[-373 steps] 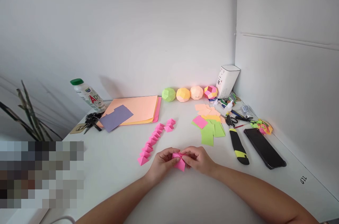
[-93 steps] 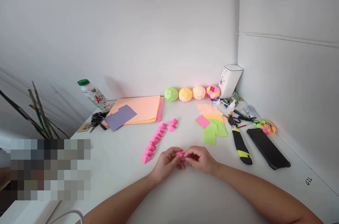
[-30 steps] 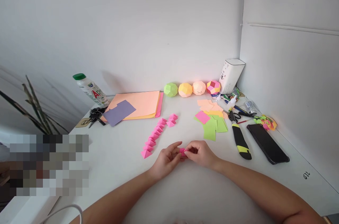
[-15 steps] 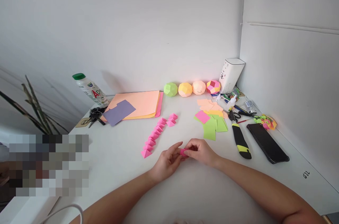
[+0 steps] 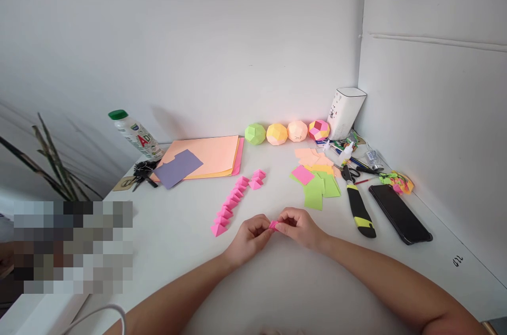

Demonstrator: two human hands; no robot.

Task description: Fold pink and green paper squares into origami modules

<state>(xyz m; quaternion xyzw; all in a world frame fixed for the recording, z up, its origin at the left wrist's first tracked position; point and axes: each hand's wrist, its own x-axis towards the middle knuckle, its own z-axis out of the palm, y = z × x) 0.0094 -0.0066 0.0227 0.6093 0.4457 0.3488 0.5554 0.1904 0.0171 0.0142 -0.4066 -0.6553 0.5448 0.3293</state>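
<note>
Pink paper piece [image 5: 273, 225], small and folded, sat front-centre over the table [image 5: 178, 250], caught between both hands; couldn't tell whether it touched the surface. Left hand [image 5: 250, 237]: fingers curled in, thumb and forefinger tips pinching the piece's left end. Right hand [image 5: 298, 226]: same sort of pinch on the right end, other fingers bunched over it. Most of the piece was hidden by fingertips, only a pink corner showing. Two-sided fingertip grip prob. because the piece is tiny and a crease needs holding from both ends. Both forearms lay low on the table, likely for steadiness. Row of pink folded units [image 5: 233, 202] ran diagonally from just left of the left hand back toward centre, units overlapping or touching. Laid out in a line, presumably so they stay sorted and within easy reach. Loose paper squares [image 5: 315, 187], green, pink and orange, lay fanned behind the right hand, near but apart from it. Further right: utility knife [image 5: 358, 211], then phone [image 5: 400, 213], side by side, not touching. Scissors [image 5: 348, 172], a glue bottle [image 5: 345, 152] and pens were crowded toward the corner by the white box [image 5: 346, 112]. Four paper balls [image 5: 287, 132] stood in a row against the back wall, out of the work area. Orange sheets [image 5: 206, 158] with a purple card [image 5: 178, 167] on top lay back-left. Keys [image 5: 140, 174] and a green-capped bottle [image 5: 134, 134] were beyond them, well apart from the hands.
</note>
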